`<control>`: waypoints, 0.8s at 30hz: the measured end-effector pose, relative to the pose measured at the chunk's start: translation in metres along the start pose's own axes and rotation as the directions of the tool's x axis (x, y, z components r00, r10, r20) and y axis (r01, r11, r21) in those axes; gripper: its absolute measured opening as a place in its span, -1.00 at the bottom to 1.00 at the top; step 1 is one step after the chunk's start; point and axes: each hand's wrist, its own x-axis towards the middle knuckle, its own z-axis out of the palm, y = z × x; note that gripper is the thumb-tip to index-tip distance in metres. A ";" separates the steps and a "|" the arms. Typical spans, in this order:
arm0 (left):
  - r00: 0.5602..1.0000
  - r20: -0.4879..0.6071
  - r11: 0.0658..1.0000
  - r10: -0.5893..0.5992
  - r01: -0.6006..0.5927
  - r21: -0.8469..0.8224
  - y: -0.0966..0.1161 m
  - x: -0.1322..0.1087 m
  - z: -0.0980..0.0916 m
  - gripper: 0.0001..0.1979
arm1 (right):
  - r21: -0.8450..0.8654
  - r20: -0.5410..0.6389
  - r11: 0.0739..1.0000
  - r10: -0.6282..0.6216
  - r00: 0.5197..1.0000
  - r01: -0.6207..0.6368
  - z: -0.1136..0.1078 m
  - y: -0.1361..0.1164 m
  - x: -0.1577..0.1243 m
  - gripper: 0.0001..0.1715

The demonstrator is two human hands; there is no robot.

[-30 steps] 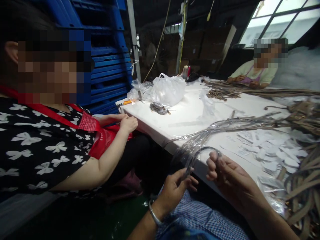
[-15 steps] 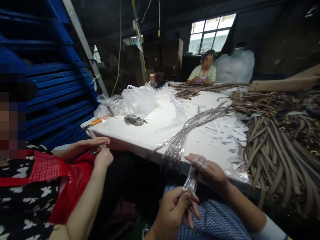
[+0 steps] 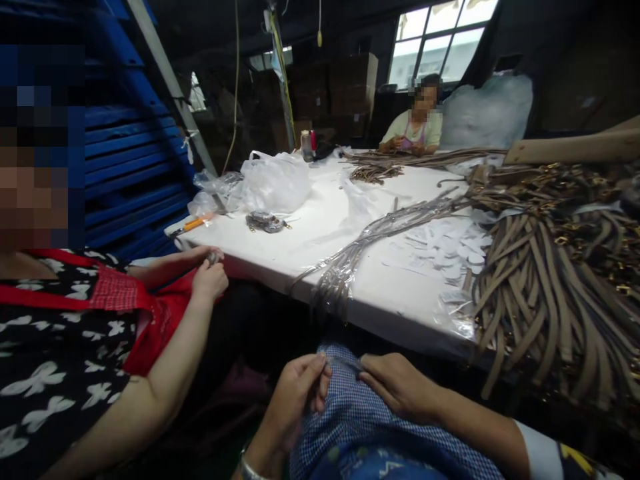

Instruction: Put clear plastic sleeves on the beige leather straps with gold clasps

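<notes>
Over my lap, a thin strap in clear plastic (image 3: 345, 364) is stretched between my two hands, blurred and partly hidden by the fingers. My left hand (image 3: 300, 387) pinches its left end between thumb and forefinger. At the other end, the closed fingers of my right hand (image 3: 395, 381) grip it, knuckles up. Just beyond my hands, a bundle of plastic-sleeved straps (image 3: 345, 267) hangs over the front edge of the white table (image 3: 260, 257).
Brown straps with brass-coloured clips (image 3: 535, 287) are heaped at the right, beside white paper tags (image 3: 450, 250). A plastic bag (image 3: 275, 181), a coiled strap (image 3: 267, 221) and an orange-handled cutter (image 3: 195, 223) lie leftward. One co-worker (image 3: 165, 347) sits close at left; another (image 3: 415, 127) sits across.
Both hands have dropped toward my lap, with the left shifting left. My right hand, previously outstretched with plastic around its fingers, has closed on the strap. The view has tilted slightly.
</notes>
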 end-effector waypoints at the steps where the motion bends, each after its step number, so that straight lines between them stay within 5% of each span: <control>1: 0.985 -0.126 0.982 0.116 -0.095 0.160 -0.002 0.000 -0.003 -0.66 | 0.164 0.032 0.981 0.095 0.995 -0.099 -0.003 -0.003 0.000 -0.56; 3: 0.853 -0.282 0.821 0.438 -0.252 0.511 -0.006 -0.003 -0.006 -0.75 | 0.513 0.198 0.793 0.263 0.944 -0.328 -0.009 -0.006 0.000 -0.55; 5: 0.741 -0.183 0.594 0.646 -0.337 0.731 -0.011 -0.009 0.000 -0.72 | 0.729 0.404 0.473 0.285 0.869 -0.494 -0.012 -0.006 -0.001 -0.60; 7: 0.743 0.049 0.435 0.668 -0.443 0.784 -0.019 -0.015 0.014 -0.65 | 0.810 0.511 0.202 0.220 0.831 -0.551 -0.013 -0.005 -0.004 -0.68; 9: 0.728 0.213 0.363 0.651 -0.546 0.755 -0.028 -0.015 0.028 -0.59 | 0.833 0.537 0.048 0.169 0.827 -0.551 -0.012 -0.005 -0.007 -0.72; 12: 0.651 0.245 0.306 0.719 -0.612 0.729 -0.038 -0.006 0.038 -0.67 | 0.872 0.485 0.010 0.113 0.867 -0.489 -0.008 -0.010 -0.013 -0.70; 16: 0.571 0.276 0.217 0.774 -0.647 0.731 -0.032 0.013 0.036 -0.75 | 0.937 0.322 0.121 0.067 0.944 -0.328 -0.003 -0.022 -0.022 -0.57; 19: 0.628 0.250 0.349 0.737 -0.670 0.656 -0.025 0.019 0.043 -0.77 | 0.959 0.229 0.150 0.085 0.970 -0.239 -0.006 -0.030 -0.023 -0.61; 24: 0.843 0.129 0.755 0.522 -0.527 0.390 -0.021 0.006 0.068 -0.67 | 0.982 -0.151 0.151 0.231 0.961 0.118 -0.027 -0.036 -0.014 -0.62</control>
